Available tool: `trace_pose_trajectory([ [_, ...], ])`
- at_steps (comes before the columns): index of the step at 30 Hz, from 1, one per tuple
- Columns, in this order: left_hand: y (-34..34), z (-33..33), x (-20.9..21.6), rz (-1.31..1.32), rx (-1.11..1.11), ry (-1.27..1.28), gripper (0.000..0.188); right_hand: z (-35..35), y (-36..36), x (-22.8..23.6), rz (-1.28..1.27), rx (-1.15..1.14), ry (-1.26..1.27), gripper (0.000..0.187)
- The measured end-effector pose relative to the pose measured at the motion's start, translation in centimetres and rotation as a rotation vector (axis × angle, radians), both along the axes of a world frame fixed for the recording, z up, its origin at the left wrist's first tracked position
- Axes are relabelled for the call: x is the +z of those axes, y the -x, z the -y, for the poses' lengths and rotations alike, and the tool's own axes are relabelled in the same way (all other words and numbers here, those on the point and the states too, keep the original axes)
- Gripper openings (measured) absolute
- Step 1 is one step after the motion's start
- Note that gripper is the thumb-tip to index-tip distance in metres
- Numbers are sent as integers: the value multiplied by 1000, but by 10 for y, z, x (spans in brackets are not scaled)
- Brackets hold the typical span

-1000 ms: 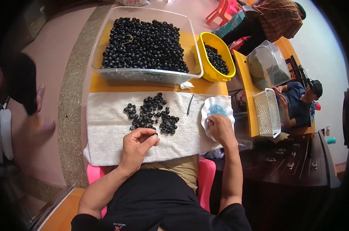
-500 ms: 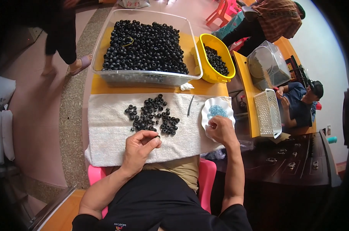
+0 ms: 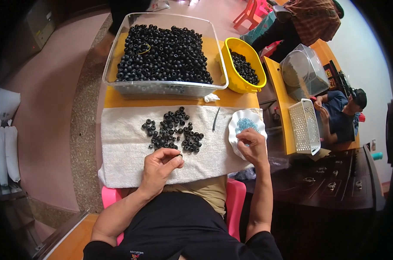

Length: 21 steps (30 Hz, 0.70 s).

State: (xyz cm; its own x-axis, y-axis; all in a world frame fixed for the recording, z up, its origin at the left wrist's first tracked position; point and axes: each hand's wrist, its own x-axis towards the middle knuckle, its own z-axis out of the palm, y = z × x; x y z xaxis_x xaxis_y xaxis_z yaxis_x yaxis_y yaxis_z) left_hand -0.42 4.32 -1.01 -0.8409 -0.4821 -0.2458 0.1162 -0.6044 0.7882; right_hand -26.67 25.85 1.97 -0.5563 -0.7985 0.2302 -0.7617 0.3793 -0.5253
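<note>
A loose pile of small black round parts with holes lies on a white towel. Just below the pile, my left hand pinches one such black part between thumb and fingertips; most of it is covered. To the right, a white scalloped dish holds many tiny clear-blue pieces. Over its near side, my right hand has thumb and forefinger drawn together. Whatever may be between those fingertips is too small to make out.
A large clear bin full of black parts stands behind the towel, beside a yellow tub with more. A thin dark strip lies on the towel. At right are a white perforated basket, a clear container and a seated person.
My right hand has shifted slightly over the dish, its fingertips now showing more. The left hand keeps its pinch. A person walking at upper left has moved right, behind the bin.
</note>
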Motion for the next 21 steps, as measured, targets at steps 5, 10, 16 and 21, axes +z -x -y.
trace_pose_trajectory([
  [5, -1, -2, -1, -7, -25, -5, 16, 0, -7, 3, 36, -22, -11, 13],
  [10, 1, -7, -2, 9, -87, 29, 14, -6, -7, 2, 13, -40, 3, 9],
  [16, 18, -19, 2, 25, -200, 90, 10, -14, -7, 0, 42, -70, 24, 8],
  [21, 84, -38, 27, 68, -398, 164, 21, -26, -10, -10, 313, -117, 199, 9],
])
